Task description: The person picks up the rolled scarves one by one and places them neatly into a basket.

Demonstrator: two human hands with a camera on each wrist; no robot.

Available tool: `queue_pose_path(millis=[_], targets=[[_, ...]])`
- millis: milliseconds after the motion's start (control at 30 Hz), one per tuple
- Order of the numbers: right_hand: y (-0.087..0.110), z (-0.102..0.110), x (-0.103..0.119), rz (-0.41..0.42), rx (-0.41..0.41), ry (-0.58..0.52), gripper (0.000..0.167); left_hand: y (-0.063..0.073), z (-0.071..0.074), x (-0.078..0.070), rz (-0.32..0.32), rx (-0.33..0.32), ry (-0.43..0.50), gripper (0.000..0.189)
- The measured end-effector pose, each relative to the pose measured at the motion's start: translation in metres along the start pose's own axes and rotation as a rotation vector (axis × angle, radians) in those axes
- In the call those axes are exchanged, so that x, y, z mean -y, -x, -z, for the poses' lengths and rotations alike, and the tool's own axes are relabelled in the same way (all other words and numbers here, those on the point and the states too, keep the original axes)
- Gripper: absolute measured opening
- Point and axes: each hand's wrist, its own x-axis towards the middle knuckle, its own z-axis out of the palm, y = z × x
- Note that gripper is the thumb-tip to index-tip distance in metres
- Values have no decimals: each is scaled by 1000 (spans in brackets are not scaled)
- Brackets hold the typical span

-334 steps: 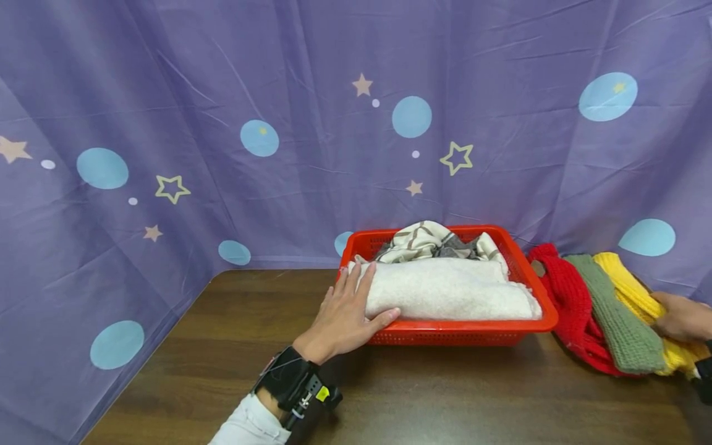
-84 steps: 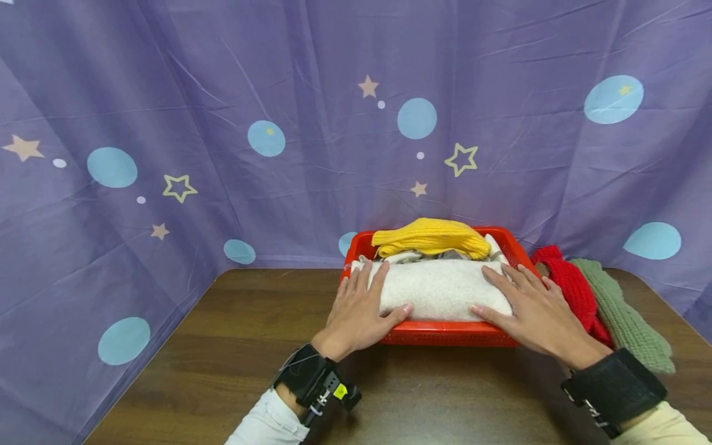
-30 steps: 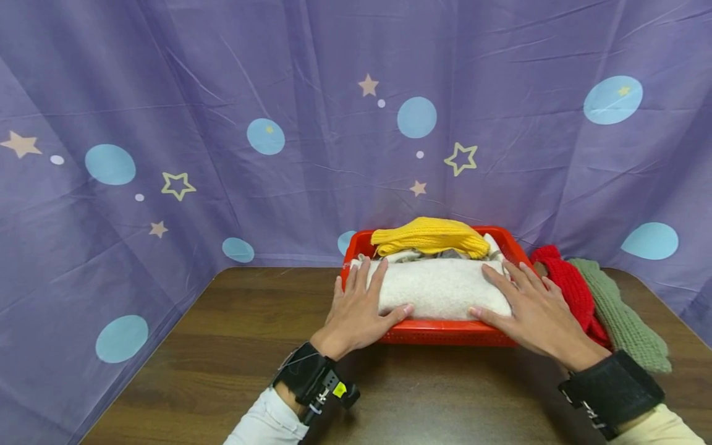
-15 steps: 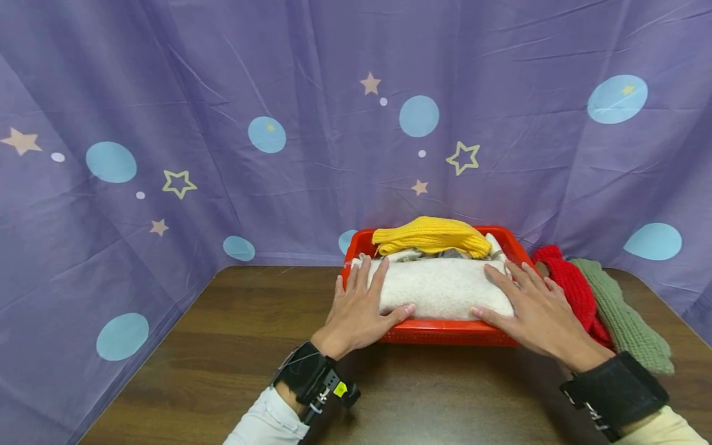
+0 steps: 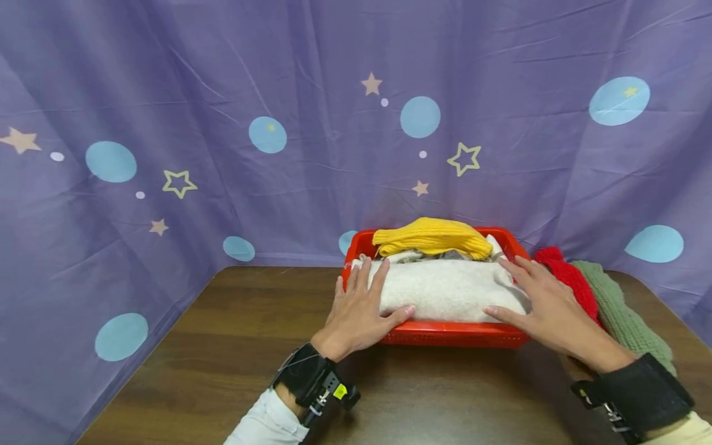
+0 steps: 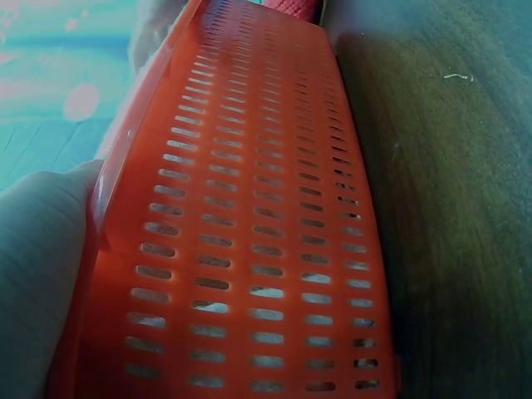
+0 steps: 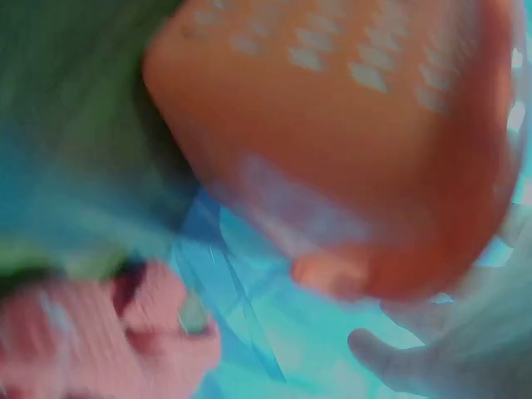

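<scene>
A red plastic basket [image 5: 461, 334] with slotted walls stands on the table, a thick white folded cloth [image 5: 439, 287] along its front. My left hand [image 5: 353, 315] rests, fingers spread, on the cloth's left end, its thumb near the front rim. At the right end, my right hand [image 5: 553, 309] is spread over the basket's rim and the cloth's edge, where a loose fold shows. Behind the cloth, a yellow ribbed knit [image 5: 431, 238] lies on a mostly hidden checked cloth. In the blurred right wrist view, fingers [image 7: 391, 353] appear beside the basket's corner [image 7: 332, 191].
Right of the basket lie a red knit piece [image 5: 570, 278] and a green knit piece [image 5: 631, 318], partly behind my right arm. A purple curtain [image 5: 311, 123] hangs behind the brown wooden table [image 5: 233, 346].
Earlier my right hand gripped the yellow knit at the right; it now lies in the basket. Both hands then rested on the white cloth. Just now my right hand has shifted right; the left stays.
</scene>
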Motion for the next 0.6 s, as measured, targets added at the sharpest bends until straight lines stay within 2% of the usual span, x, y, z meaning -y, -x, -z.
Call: queue_pose_path(millis=[67, 200, 300, 367, 433, 600], targets=[[0, 10, -8, -25, -18, -21, 98, -1, -2, 1, -4, -8, -4, 96], [-1, 23, -31, -61, -72, 16, 94, -1, -1, 2, 1, -10, -3, 95], [1, 30, -51, -117, -69, 54, 94, -1, 1, 2, 3, -5, 1, 95], [2, 35, -65, -166, -44, 74, 96, -1, 1, 2, 3, -1, 1, 95], [4, 41, -79, -217, 18, 84, 101, -1, 1, 2, 7, 6, 1, 95], [7, 49, -112, -264, 137, 125, 96, -2, 0, 3, 14, 10, -2, 96]])
